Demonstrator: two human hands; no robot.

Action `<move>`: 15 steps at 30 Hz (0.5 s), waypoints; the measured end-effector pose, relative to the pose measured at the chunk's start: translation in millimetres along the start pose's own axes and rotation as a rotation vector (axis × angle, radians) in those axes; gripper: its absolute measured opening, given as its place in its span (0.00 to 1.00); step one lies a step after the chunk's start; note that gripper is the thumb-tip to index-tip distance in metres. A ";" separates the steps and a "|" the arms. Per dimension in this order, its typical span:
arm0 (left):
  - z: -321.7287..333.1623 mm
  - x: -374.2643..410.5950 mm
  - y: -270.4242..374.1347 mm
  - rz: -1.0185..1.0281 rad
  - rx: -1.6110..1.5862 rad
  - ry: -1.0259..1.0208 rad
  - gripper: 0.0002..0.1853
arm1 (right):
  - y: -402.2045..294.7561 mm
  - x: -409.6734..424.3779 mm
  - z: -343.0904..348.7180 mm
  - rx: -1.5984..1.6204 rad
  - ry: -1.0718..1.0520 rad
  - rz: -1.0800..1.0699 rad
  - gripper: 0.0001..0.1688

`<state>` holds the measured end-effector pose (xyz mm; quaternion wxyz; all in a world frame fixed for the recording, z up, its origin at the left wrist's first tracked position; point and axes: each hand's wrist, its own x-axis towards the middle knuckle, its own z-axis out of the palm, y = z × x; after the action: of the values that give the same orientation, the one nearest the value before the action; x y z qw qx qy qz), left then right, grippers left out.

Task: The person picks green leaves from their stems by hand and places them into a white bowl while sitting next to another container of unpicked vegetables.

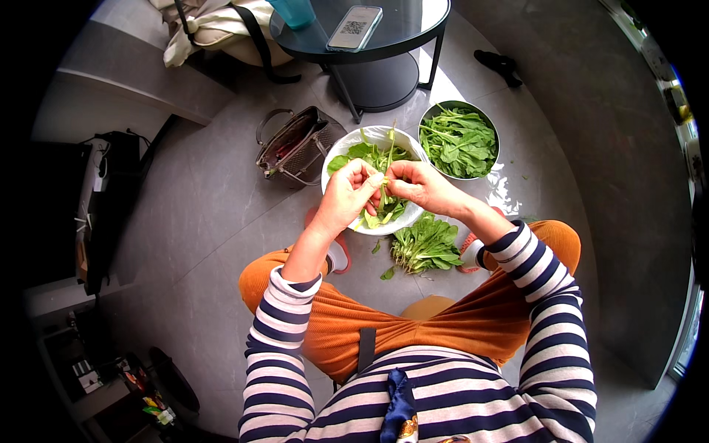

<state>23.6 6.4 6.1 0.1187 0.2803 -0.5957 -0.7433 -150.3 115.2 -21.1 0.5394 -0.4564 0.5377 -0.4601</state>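
Both my hands are close together over a white bin [336, 145] with a thin plastic liner, which holds loose leaves and stems. My left hand [354, 188] pinches a green stem [383, 195] between thumb and fingers. The fingertips of my right hand [416, 185] meet it at the same stem. A round metal bowl [498, 145] full of green leaves [462, 141] stands to the right of the bin. On the floor between my feet lies a bunch of leafy greens [424, 243] with its roots on.
A brown handbag [302, 147] stands open left of the bin. Beyond is a round dark table [316, 47] with a phone [355, 27] and a teal cup [293, 12]. A black object [498, 65] lies on the floor at the upper right. Loose leaves lie near my feet.
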 end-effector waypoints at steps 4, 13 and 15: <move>-5.1 2.0 -3.8 -0.112 0.082 -0.123 0.15 | -6.8 -3.7 6.1 -0.229 0.136 -0.131 0.12; 1.2 3.8 -4.5 -0.078 -0.126 -0.100 0.14 | -3.0 -2.0 8.6 -0.016 0.137 -0.115 0.11; 3.8 4.5 -5.1 -0.064 -0.215 -0.094 0.13 | -5.8 -4.6 10.4 0.305 0.088 -0.089 0.12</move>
<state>18.6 8.5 0.5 0.0963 0.2497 -0.5083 -0.8185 -139.9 118.8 -14.6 0.5575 -0.3719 0.4640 -0.5793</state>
